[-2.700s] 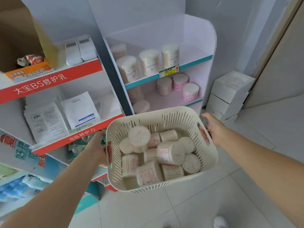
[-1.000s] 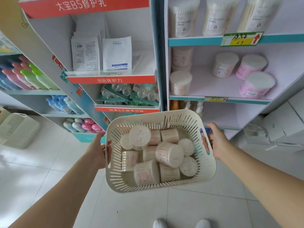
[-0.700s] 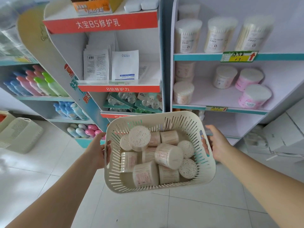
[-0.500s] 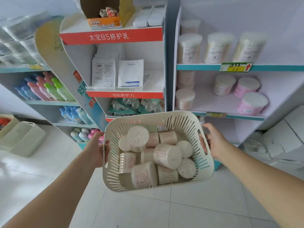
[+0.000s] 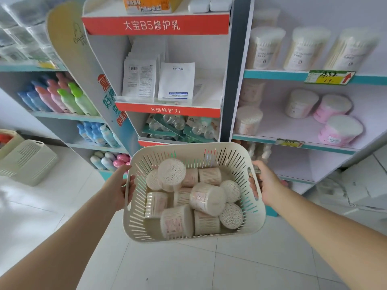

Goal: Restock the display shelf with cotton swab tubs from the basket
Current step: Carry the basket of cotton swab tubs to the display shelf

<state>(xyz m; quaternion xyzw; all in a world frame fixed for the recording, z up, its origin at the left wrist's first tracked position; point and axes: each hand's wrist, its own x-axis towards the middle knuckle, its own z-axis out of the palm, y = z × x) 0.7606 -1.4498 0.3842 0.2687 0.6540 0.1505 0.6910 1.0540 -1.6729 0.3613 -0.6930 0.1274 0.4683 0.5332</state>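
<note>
I hold a cream slotted basket (image 5: 228,155) in the air in front of me. My left hand (image 5: 119,189) grips its left handle and my right hand (image 5: 265,185) grips its right handle. Several round cotton swab tubs (image 5: 207,197) lie jumbled inside it, some on their sides. The display shelf (image 5: 293,142) stands behind the basket to the right. On its middle level sit a beige tub (image 5: 248,120), a white tub (image 5: 300,103) and two pink tubs (image 5: 340,129). Tall swab tubs (image 5: 266,48) line the level above.
A red-trimmed stand (image 5: 167,109) with sachets rises just left of the display shelf. Coloured bottles (image 5: 62,95) fill shelves at the far left. Another cream basket (image 5: 27,162) sits on the tiled floor at left. White boxes (image 5: 364,185) are stacked at the right.
The view has tilted up and swung slightly, so the shelves sit lower and further right in frame. Both hands keep the same grip on the basket, and the tubs have barely shifted.
</note>
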